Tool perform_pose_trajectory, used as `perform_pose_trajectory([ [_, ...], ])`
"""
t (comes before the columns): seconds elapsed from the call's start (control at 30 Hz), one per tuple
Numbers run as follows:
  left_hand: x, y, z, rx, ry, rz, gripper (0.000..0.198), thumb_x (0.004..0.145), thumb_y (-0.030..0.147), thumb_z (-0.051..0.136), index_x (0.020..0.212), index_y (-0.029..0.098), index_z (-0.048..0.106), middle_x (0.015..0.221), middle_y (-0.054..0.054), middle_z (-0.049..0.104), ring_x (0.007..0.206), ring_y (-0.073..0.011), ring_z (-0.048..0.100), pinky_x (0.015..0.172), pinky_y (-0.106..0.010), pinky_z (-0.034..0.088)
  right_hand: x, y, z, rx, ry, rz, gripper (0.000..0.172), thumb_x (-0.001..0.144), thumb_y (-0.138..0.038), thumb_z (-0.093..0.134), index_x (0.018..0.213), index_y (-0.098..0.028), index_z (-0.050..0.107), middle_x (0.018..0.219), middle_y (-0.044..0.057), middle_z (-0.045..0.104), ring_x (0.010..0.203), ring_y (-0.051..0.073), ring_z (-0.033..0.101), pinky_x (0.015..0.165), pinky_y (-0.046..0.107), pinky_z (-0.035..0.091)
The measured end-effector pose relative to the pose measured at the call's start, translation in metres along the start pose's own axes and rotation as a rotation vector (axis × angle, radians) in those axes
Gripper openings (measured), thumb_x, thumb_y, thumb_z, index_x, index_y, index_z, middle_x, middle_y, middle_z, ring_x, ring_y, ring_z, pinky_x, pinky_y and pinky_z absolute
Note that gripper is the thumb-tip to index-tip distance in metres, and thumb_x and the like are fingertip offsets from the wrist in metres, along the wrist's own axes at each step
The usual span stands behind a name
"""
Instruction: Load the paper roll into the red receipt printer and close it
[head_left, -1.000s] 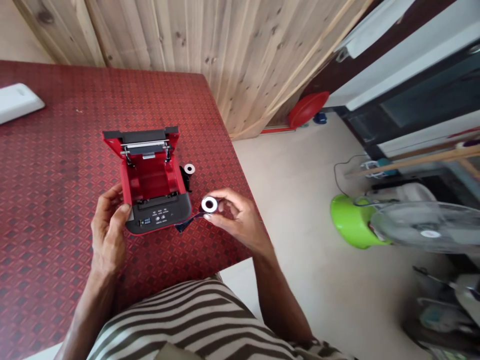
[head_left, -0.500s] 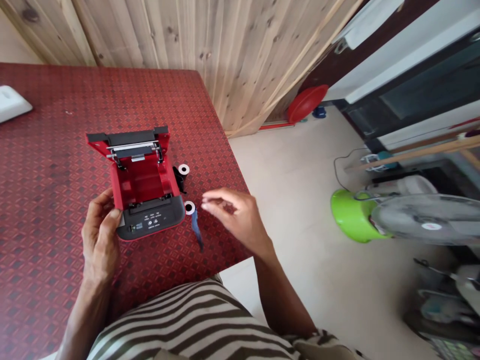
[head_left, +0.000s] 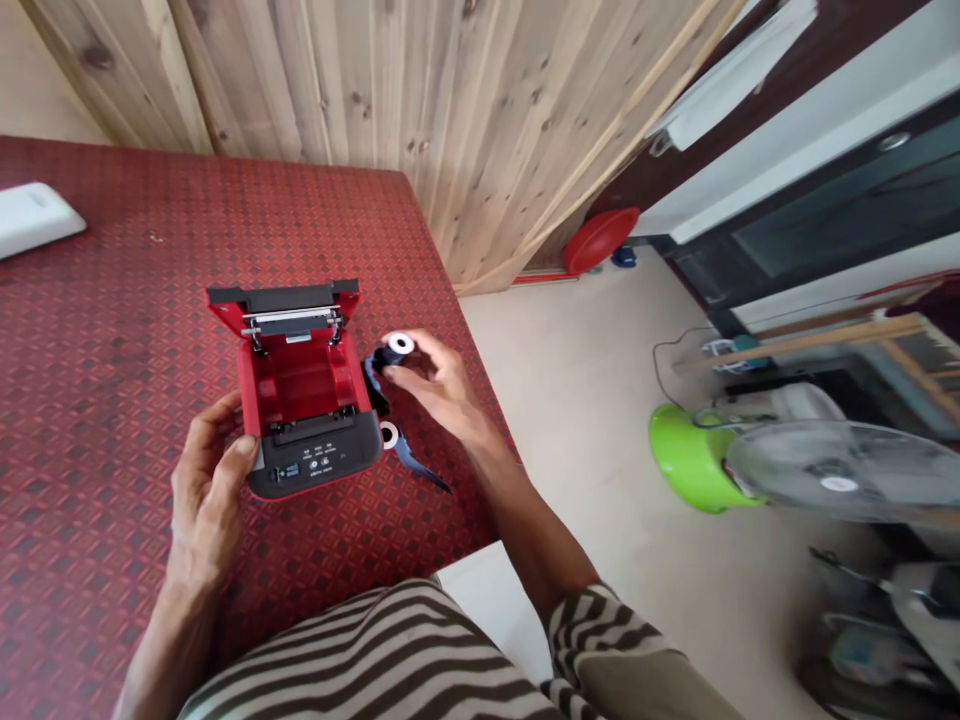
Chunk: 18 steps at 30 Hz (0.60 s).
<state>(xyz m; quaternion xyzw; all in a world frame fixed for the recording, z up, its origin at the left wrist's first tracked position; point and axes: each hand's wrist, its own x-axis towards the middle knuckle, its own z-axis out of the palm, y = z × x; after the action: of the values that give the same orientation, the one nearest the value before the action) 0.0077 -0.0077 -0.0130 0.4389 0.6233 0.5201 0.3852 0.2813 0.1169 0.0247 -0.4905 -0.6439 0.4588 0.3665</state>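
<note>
A red and black label printer (head_left: pixel 304 385) stands on the table with its lid up, showing a bare red compartment. My left hand (head_left: pixel 210 470) grips its left side, thumb on the front corner. To the right of the printer, my right hand (head_left: pixel 435 380) is closed around a dark ribbon roll (head_left: pixel 396 350) with a white core end facing up. Dark film hangs from that roll beside the printer. A second ribbon roll (head_left: pixel 389 436) lies against the printer's front right corner, its loose blue-black film trailing over the tabletop.
The red patterned table (head_left: pixel 135 330) ends at a right edge near my right forearm. A white object (head_left: pixel 37 220) lies at far left. Wooden panelling (head_left: pixel 322 90) rises behind. On the floor to the right are a green bucket-like object (head_left: pixel 686 460) and a fan (head_left: pixel 832 455).
My right hand has moved up and left and taken hold of the upper ribbon roll, which is now lifted and tilted. The left hand stays on the printer. The view has shifted slightly.
</note>
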Motion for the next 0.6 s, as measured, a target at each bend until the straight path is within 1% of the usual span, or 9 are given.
perform_pose_trajectory([
  [0.03,0.000,0.001,0.001,-0.037,0.009,-0.025,0.056,0.102,0.057,0.069,0.150,0.030,0.067,0.142,-0.008,0.074,0.131,-0.0350,0.068,0.112,-0.048,0.053,-0.006,-0.014,-0.009,0.062,-0.012,-0.024,0.039,0.092,-0.036,0.080,0.128,-0.023,0.072,0.128,0.008,0.081,0.116,0.023,0.077,0.105,0.044,0.061],
  [0.1,0.000,0.005,0.003,-0.105,0.032,-0.075,0.057,0.097,0.058,0.075,0.146,0.030,0.070,0.139,-0.007,0.076,0.131,-0.0348,0.067,0.113,-0.047,0.052,-0.016,-0.045,-0.025,0.107,-0.119,-0.066,0.044,0.095,-0.040,0.080,0.135,-0.026,0.071,0.140,0.008,0.077,0.127,0.024,0.075,0.110,0.043,0.060],
  [0.17,0.000,0.013,0.005,-0.113,0.040,-0.105,0.060,0.094,0.061,0.077,0.144,0.028,0.071,0.137,-0.007,0.077,0.129,-0.0344,0.069,0.110,-0.046,0.053,-0.025,-0.073,-0.033,0.083,-0.264,-0.096,0.045,0.100,-0.038,0.076,0.143,-0.028,0.068,0.144,0.007,0.075,0.128,0.024,0.074,0.107,0.041,0.061],
  [0.23,0.000,0.022,0.007,-0.110,0.040,-0.131,0.064,0.092,0.065,0.078,0.142,0.026,0.071,0.133,-0.008,0.079,0.122,-0.0332,0.072,0.104,-0.044,0.057,-0.028,-0.094,-0.031,-0.013,-0.381,-0.145,0.048,0.103,-0.033,0.074,0.149,-0.029,0.064,0.140,0.006,0.076,0.124,0.023,0.076,0.105,0.039,0.062],
  [0.3,0.000,0.029,0.009,-0.095,0.036,-0.129,0.065,0.091,0.067,0.077,0.140,0.025,0.070,0.130,-0.009,0.080,0.115,-0.0316,0.074,0.097,-0.043,0.059,-0.025,-0.104,-0.019,-0.172,-0.422,-0.214,0.048,0.102,-0.027,0.074,0.149,-0.027,0.061,0.137,0.007,0.076,0.121,0.022,0.076,0.107,0.040,0.061],
  [0.33,-0.001,0.032,0.010,-0.088,0.031,-0.117,0.065,0.092,0.068,0.076,0.140,0.025,0.070,0.129,-0.009,0.080,0.112,-0.0307,0.074,0.094,-0.042,0.060,-0.022,-0.106,-0.010,-0.267,-0.423,-0.251,0.046,0.102,-0.023,0.074,0.146,-0.026,0.062,0.135,0.007,0.076,0.121,0.022,0.075,0.109,0.040,0.061],
  [0.43,-0.001,0.036,0.011,-0.077,0.024,-0.093,0.065,0.093,0.068,0.074,0.139,0.022,0.070,0.122,-0.010,0.081,0.099,-0.0280,0.075,0.084,-0.041,0.060,-0.011,-0.107,0.020,-0.550,-0.446,-0.339,0.029,0.103,-0.012,0.068,0.131,-0.021,0.066,0.132,0.009,0.076,0.122,0.024,0.073,0.111,0.044,0.058],
  [0.5,-0.001,0.036,0.011,-0.087,0.025,-0.101,0.067,0.092,0.069,0.074,0.139,0.020,0.070,0.119,-0.011,0.081,0.092,-0.0264,0.074,0.080,-0.040,0.060,-0.004,-0.109,0.038,-0.729,-0.489,-0.347,0.023,0.104,-0.008,0.064,0.124,-0.018,0.068,0.128,0.012,0.076,0.122,0.027,0.071,0.109,0.045,0.058],
  [0.6,-0.002,0.037,0.012,-0.115,0.018,-0.110,0.070,0.092,0.069,0.073,0.140,0.018,0.068,0.122,-0.012,0.080,0.095,-0.0267,0.075,0.083,-0.041,0.061,0.006,-0.113,0.056,-0.957,-0.519,-0.312,0.022,0.103,-0.002,0.060,0.120,-0.014,0.070,0.119,0.015,0.079,0.118,0.029,0.072,0.107,0.046,0.055],
])
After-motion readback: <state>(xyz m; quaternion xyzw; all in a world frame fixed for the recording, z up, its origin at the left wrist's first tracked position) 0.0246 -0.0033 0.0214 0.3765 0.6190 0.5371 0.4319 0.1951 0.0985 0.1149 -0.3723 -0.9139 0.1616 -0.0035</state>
